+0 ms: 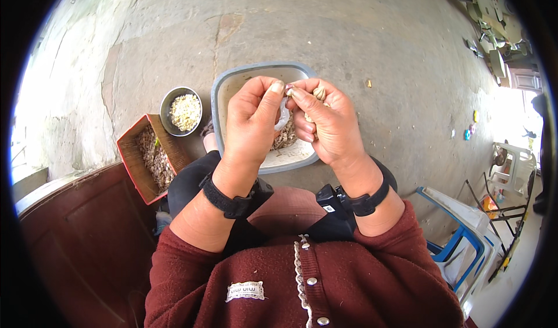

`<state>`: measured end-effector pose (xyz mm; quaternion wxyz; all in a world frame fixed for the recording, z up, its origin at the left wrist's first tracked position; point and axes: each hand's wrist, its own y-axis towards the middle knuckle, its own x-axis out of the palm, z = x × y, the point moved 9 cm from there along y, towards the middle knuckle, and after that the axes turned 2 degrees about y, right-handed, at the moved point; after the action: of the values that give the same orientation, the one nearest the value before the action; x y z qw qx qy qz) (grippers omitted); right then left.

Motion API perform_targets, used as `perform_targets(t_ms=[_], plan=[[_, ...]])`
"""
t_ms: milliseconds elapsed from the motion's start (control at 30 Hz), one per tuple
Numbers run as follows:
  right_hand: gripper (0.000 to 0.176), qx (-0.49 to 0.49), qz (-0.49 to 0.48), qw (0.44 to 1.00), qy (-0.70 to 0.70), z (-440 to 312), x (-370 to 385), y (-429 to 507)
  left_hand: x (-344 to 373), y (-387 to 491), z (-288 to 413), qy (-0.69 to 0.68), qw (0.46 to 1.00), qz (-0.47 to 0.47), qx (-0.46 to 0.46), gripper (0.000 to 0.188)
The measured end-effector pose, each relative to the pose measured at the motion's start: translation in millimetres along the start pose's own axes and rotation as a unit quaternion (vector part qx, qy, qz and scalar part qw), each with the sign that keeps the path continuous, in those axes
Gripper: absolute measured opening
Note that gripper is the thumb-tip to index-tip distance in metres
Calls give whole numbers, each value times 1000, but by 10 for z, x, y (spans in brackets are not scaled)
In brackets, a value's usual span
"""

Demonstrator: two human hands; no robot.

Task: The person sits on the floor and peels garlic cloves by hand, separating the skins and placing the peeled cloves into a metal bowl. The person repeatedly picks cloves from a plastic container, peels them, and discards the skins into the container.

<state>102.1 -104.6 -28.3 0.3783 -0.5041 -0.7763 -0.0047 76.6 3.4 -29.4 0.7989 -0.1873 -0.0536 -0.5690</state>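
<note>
Above a grey-rimmed plastic basin point(218, 110), my two hands meet at the fingertips. My right hand point(324, 119) pinches a small purplish clove point(288, 88), seemingly garlic, between thumb and forefinger, and several pale cloves point(319, 93) are tucked in its curled fingers. The thumb and forefinger of my left hand point(255, 119) are pressed together beside that clove; whether they grip part of it cannot be told. A translucent whitish piece point(283, 116), perhaps plastic, shows between the hands. Dry husks or cloves point(285, 137) lie in the basin, partly hidden by my hands.
A metal bowl point(163, 110) of peeled pale cloves point(185, 111) stands at the left. Beside it, a red-edged box point(130, 160) holds many unpeeled cloves point(153, 158). A dark red wooden panel point(87, 241) is at lower left, plastic chairs point(471, 241) at lower right.
</note>
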Motion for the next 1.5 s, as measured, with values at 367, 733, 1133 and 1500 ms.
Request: perform_targets(t_ms=[367,733,1133,1500], plan=[[11,105,-37,994,8,108,-11,-19,-56,1,291,252,955,46,152,8],[11,17,-31,999,-16,-79,-117,-7,-231,81,-149,205,978,-16,-45,30],[6,-47,-36,991,-123,-64,-5,18,178,-108,-277,-78,973,-113,-187,32],[18,72,7,996,53,88,-96,32,103,-25,-332,-240,943,-116,-200,16]])
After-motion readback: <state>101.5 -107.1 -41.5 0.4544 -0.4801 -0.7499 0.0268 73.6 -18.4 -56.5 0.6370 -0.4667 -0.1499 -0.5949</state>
